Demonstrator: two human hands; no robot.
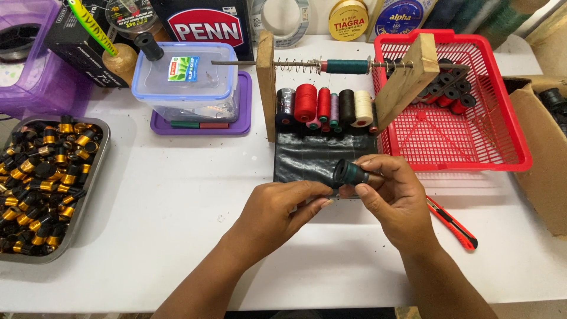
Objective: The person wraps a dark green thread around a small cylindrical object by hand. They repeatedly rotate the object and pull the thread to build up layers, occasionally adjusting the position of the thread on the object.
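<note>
Pinching small dark teal-wrapped tube (349,173) in your right hand (394,198), left hand (277,210) fingertips pinched just beside its end, above bench (177,195).

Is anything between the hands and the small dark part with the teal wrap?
Nothing visible. The right hand already holds the small dark cylindrical part with the teal wrap, and the left hand has its fingertips right beside the part's open end, above the white table.

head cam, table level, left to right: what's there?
Metal tray of black-and-gold parts → left hand → small dark spool → right hand → red utility knife → cardboard box.
</note>
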